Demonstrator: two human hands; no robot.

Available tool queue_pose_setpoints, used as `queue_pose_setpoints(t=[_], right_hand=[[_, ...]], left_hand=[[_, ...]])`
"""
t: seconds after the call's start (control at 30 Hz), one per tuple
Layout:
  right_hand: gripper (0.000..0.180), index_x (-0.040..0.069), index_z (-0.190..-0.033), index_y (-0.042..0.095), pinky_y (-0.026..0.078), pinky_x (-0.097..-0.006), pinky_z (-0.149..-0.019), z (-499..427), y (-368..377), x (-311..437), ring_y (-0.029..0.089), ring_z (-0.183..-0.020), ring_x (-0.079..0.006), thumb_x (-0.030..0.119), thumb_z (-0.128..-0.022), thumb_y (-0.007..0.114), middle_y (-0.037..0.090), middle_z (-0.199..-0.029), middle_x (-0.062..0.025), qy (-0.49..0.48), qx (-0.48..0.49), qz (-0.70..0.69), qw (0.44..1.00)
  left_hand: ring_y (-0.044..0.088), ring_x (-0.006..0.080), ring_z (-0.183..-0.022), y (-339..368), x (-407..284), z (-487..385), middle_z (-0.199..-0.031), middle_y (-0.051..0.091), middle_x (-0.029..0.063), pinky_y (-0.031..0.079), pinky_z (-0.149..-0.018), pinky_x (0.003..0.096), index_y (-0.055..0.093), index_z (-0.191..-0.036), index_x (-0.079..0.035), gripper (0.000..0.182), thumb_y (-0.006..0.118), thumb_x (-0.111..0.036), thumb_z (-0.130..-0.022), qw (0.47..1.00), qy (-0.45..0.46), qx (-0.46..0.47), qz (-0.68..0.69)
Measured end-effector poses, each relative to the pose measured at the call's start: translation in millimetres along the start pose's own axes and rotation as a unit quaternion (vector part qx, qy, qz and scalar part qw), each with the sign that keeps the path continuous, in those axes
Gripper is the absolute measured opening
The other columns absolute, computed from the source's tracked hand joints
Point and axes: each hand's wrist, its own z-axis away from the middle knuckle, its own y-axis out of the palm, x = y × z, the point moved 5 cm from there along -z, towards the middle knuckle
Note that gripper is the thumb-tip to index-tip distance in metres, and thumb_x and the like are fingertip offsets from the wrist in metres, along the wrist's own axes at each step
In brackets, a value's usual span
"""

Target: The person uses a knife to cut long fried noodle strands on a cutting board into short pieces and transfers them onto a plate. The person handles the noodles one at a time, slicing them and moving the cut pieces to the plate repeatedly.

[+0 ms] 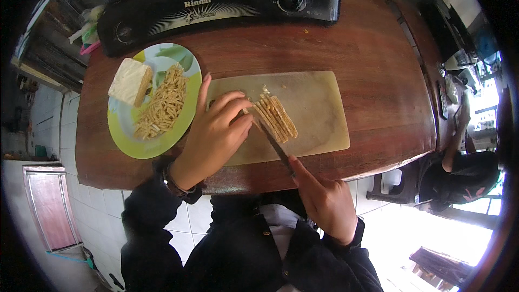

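My right hand [326, 200] grips the handle of a kitchen knife [275, 142], whose blade slants up and left across a pale cutting board [320, 109]. Along the blade's right side lie several thin, tan slices, apparently tempeh [277, 119], packed side by side. Bent over the board, my left hand [219, 134] has its fingertips by the blade's far end, at the left edge of the slices. Whatever may be under those fingers is mostly hidden. Left of that hand, a green-rimmed plate [152, 152] holds a pale block [127, 81] and a heap of thin cut strips [164, 107].
A black Rinnai gas stove [227, 6] stands along the far side of the wooden table [377, 77]. Small crumbs lie beyond the slices. At the far right, another person [462, 174] in dark clothing sits near a plastic chair [399, 186]. The table's near edge runs close to my body.
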Motion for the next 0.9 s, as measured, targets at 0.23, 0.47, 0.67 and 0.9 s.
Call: queue_pose_setpoints(t=[0.23,0.47,0.67,0.9], right_hand=[[0.063,0.011,-0.143,0.047,0.048,-0.0362,-0.043,-10.9,5.1,-0.3,0.061,-0.049,-0.0250,0.008,-0.082,0.062,0.060,-0.066,-0.0076,0.012,0.014,0.093,0.996],[0.061,0.019,-0.143,0.048,0.049,-0.0369,-0.043,-11.6,8.7,-3.1,0.062,-0.048,-0.0255,0.013,-0.084,0.060,0.064,-0.071,-0.0075,0.016,0.014,0.141,0.990],[0.051,0.018,-0.138,0.053,0.048,-0.0374,-0.044,-11.7,2.6,-7.0,0.064,-0.052,-0.0256,0.017,-0.088,0.063,0.065,-0.071,-0.0086,0.026,-0.015,0.142,0.989],[0.039,0.014,-0.130,0.060,0.046,-0.0393,-0.049,-7.5,-7.0,-10.2,0.064,-0.058,-0.0302,0.013,-0.090,0.064,0.067,-0.072,-0.0132,0.071,-0.032,0.067,0.995]], left_hand=[[0.061,0.0181,-0.102,-2.0,3.9,-0.8,-0.098,0.064,0.0017,0.024,-0.115,0.0584,0.070,-0.090,-0.006,0.012,0.072,-0.004,-0.078,0.999,0.029,0.003,0.016],[0.061,0.0170,-0.095,-1.9,5.8,-2.5,-0.091,0.063,0.0010,0.029,-0.113,0.0519,0.071,-0.092,-0.006,0.015,0.073,-0.005,-0.077,0.998,0.055,0.008,0.015],[0.059,0.0192,-0.090,-4.8,6.4,0.4,-0.089,0.061,0.0011,0.035,-0.105,0.0445,0.070,-0.088,-0.007,0.012,0.072,-0.006,-0.077,0.998,0.025,0.022,0.056],[0.060,0.0241,-0.087,-6.7,-7.6,4.0,-0.085,0.062,0.0023,0.043,-0.090,0.0392,0.067,-0.085,-0.008,0.010,0.071,-0.008,-0.076,0.996,-0.038,-0.035,0.067]])
